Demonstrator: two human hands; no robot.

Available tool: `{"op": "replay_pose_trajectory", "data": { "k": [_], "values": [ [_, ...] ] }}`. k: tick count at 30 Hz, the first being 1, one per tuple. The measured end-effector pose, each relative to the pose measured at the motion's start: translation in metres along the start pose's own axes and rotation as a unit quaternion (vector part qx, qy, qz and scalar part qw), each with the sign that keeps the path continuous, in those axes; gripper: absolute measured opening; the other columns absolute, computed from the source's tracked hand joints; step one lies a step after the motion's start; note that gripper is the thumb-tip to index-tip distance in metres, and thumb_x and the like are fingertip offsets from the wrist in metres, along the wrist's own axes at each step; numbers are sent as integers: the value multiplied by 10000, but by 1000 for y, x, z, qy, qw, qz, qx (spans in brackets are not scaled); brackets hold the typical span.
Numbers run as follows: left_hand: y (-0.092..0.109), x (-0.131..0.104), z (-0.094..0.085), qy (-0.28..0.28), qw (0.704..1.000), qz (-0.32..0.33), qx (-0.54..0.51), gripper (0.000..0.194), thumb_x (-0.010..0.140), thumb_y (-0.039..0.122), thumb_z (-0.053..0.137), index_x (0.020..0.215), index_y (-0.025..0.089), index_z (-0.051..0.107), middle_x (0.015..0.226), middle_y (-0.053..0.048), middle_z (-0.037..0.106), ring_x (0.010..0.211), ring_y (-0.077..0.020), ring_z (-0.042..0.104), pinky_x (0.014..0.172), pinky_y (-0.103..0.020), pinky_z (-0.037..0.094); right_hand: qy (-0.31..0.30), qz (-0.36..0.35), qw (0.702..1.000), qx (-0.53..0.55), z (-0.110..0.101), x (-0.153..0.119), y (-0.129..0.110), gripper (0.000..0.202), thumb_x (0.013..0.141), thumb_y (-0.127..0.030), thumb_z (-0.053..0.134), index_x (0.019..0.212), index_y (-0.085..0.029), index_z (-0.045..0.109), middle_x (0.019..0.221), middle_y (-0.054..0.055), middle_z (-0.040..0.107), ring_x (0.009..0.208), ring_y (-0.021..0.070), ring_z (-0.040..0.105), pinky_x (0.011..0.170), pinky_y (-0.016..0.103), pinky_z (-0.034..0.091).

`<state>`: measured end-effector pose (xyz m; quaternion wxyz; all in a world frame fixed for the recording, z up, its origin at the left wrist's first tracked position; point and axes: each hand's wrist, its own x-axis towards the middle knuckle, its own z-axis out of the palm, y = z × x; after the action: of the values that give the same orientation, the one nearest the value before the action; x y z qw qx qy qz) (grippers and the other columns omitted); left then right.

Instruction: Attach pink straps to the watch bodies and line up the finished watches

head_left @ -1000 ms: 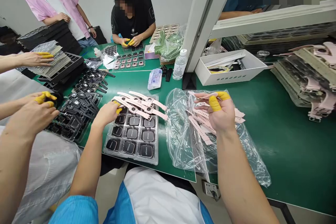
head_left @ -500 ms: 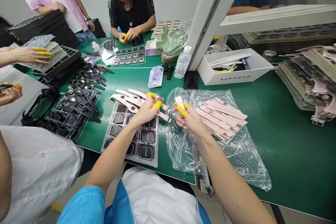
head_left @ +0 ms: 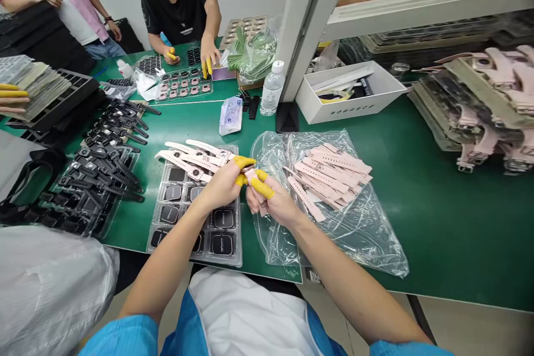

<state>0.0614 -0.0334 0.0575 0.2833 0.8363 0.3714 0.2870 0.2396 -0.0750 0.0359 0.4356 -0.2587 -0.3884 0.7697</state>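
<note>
My left hand (head_left: 223,182), with yellow finger cots, is closed on a pink watch whose body is mostly hidden by the fingers. My right hand (head_left: 273,199), also in yellow cots, pinches a pink watch strap (head_left: 253,181) against it; whether the two are joined I cannot tell. Under my left forearm lies a clear plastic tray (head_left: 237,233) of square black-faced pieces. Several watches with pale pink straps (head_left: 196,158) rest across its far end. Right of my hands, a pile of loose pink straps (head_left: 334,172) lies on a clear plastic bag (head_left: 371,239).
Black watches (head_left: 104,172) fill trays on the left, beside a co-worker's white garment (head_left: 50,278). Farther back stand a water bottle (head_left: 272,89), a tissue pack (head_left: 231,115) and a white box (head_left: 350,100). Stacked trays with pink straps (head_left: 479,100) stand right. A person in black works opposite.
My two hands have come together, bringing the strap in my right hand up to the watch in my left. The view has shifted. The person opposite has reached an arm over their tray.
</note>
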Motion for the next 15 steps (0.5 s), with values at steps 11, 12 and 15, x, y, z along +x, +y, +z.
{"op": "replay_pose_trajectory", "data": {
  "k": [11,12,15],
  "values": [
    [7,-2,-4,-25,999,29,19,568,884,9,390,1391,205,558,1285,-126,654,1215,-237,632,1056,-422,544,-19,34,998,58,-7,2,-6,385,901,-521,751,859,-221,514,522,-105,454,401,72,341,403,201,321],
    [8,-2,-4,-27,999,27,20,565,887,11,392,1391,206,557,1289,-126,653,1215,-238,631,1058,-422,542,-17,31,998,58,-8,2,-6,386,898,-519,754,850,-220,514,517,-105,449,401,72,337,400,199,315],
    [9,-3,-4,-37,999,21,33,587,869,4,405,1401,206,549,1306,-128,648,1229,-246,624,1073,-429,533,-10,26,998,61,-8,3,-6,376,896,-506,755,839,-219,518,510,-102,447,402,75,325,398,203,308]
  ]
}}
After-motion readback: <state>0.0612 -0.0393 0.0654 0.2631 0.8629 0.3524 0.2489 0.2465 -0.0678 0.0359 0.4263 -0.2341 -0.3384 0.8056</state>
